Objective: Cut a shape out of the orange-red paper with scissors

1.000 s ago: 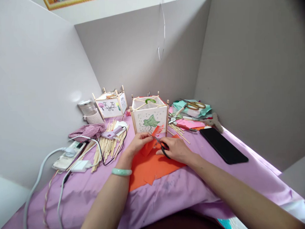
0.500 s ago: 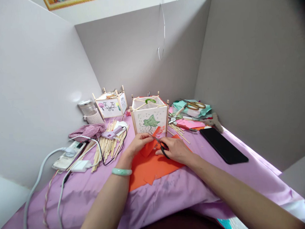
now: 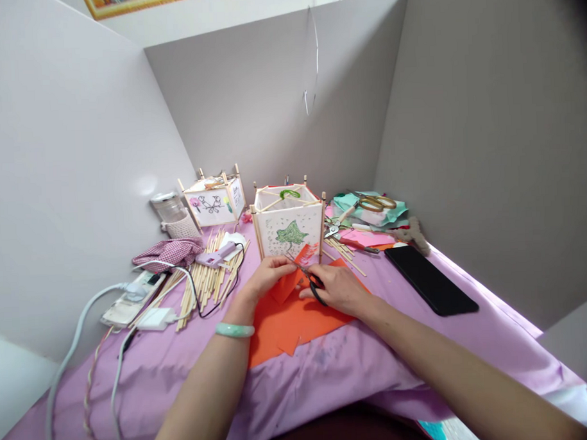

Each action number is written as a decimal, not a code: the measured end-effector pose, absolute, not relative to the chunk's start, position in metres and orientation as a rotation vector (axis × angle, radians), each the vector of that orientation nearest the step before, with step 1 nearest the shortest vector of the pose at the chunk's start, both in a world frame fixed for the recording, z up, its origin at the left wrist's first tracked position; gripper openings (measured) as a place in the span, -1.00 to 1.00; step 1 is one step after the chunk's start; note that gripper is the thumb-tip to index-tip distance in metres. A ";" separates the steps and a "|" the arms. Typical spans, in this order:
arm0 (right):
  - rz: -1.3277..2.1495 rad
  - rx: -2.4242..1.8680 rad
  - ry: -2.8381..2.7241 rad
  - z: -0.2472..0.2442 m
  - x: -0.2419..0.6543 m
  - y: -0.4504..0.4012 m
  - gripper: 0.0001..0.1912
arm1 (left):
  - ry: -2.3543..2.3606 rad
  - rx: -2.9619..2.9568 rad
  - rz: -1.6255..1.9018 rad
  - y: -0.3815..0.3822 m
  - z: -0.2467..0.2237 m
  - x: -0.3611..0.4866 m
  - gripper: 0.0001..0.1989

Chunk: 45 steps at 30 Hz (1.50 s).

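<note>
My left hand (image 3: 270,275) pinches a small piece of orange paper (image 3: 285,286) that has a fringe of cuts along its upper end. Black-handled scissors (image 3: 316,290) are in my right hand (image 3: 341,287), the fingers around the handles and the blades at the piece, close to my left fingertips. Beneath both hands a larger orange sheet (image 3: 297,326) lies on the purple cloth. Just behind them stands a paper lantern (image 3: 288,221) on a stick frame, with a green leaf drawn on its front and a green loop on top.
A second lantern (image 3: 211,207), a jar (image 3: 170,208), loose wooden sticks (image 3: 204,281), a lilac glue gun (image 3: 218,255) and a power strip (image 3: 135,302) with cables are on the left. To the right lie red-handled pliers (image 3: 354,241), gold-handled scissors (image 3: 377,203) and a black phone (image 3: 430,279). Grey panels (image 3: 280,105) surround the table.
Very little differs. Both hands, the orange piece and the scissors stay in nearly the same place, with only a slight shift at the blades.
</note>
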State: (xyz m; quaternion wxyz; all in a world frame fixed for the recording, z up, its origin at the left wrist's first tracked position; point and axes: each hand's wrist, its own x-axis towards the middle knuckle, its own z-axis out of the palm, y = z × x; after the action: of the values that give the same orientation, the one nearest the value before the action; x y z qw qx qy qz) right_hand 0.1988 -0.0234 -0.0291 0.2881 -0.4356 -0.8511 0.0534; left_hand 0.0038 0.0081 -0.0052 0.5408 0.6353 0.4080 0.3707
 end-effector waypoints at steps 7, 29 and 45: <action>0.130 -1.176 -2.282 -0.031 0.199 -0.021 -0.59 | 0.979 1.498 0.850 0.009 -0.006 0.003 -0.79; 0.157 -1.137 -2.237 -0.027 0.201 -0.024 -0.54 | 0.782 1.368 0.971 0.013 -0.011 0.001 -0.74; 0.153 -1.147 -2.261 -0.027 0.201 -0.023 -0.57 | 0.772 1.338 0.988 0.013 -0.012 0.001 -0.74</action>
State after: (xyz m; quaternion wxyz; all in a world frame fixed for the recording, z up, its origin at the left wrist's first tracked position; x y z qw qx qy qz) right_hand 0.2011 -0.0232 -0.0269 0.2961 -0.4313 -0.8503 0.0577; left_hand 0.0009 0.0131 -0.0119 0.6083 0.5791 0.3342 0.4278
